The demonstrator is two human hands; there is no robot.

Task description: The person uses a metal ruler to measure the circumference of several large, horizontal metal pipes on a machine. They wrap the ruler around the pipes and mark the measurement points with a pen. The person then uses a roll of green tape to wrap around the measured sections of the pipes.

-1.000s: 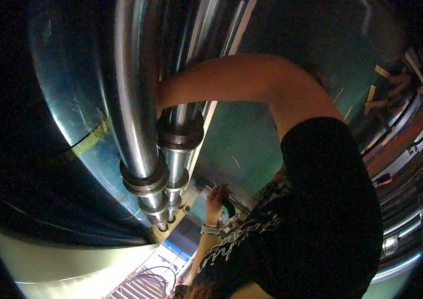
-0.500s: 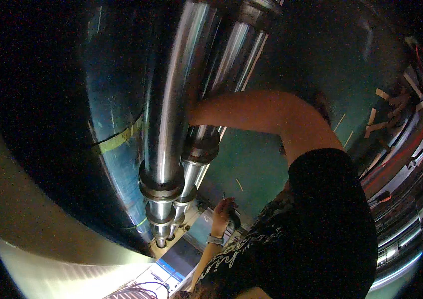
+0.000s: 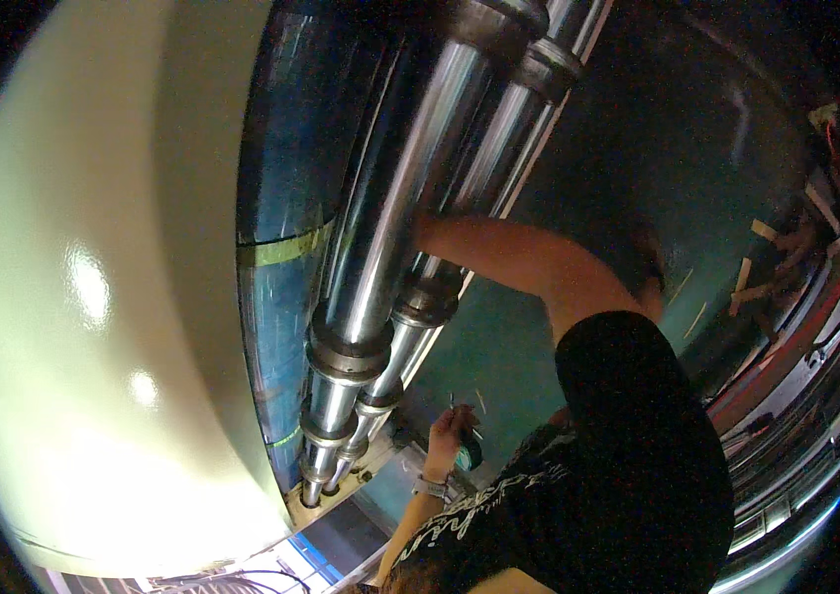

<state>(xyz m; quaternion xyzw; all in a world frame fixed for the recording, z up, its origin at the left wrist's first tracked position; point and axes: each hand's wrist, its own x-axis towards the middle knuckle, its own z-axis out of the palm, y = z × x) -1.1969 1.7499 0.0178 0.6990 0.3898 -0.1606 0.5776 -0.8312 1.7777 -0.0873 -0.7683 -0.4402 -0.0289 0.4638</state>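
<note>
My right forearm (image 3: pixel 499 247) reaches left behind the long shiny metal rollers (image 3: pixel 370 267), and they hide the hand. Lower in the view is my left hand (image 3: pixel 448 433), with a watch (image 3: pixel 428 486) on the wrist. Its fingers are closed around a small dark, teal-tinged object (image 3: pixel 468 455); a thin tip pokes up past the fingers. I cannot make out its kind. Beyond the rollers, a dark blue glossy cylinder (image 3: pixel 276 327) carries a yellow-green tape band (image 3: pixel 286 247).
A cream curved panel (image 3: pixel 93 366) fills the left side, bright with glare. The rollers end at a pale frame plate (image 3: pixel 313 513). To the right, tan strips (image 3: pixel 743 272) lie near a red edge and metal bars (image 3: pixel 787 485). Green floor (image 3: pixel 489 342) shows in between.
My view has shifted, so the cream panel takes up more of the left and the rollers appear further right. The right forearm stays behind the rollers, and the left hand still holds its object.
</note>
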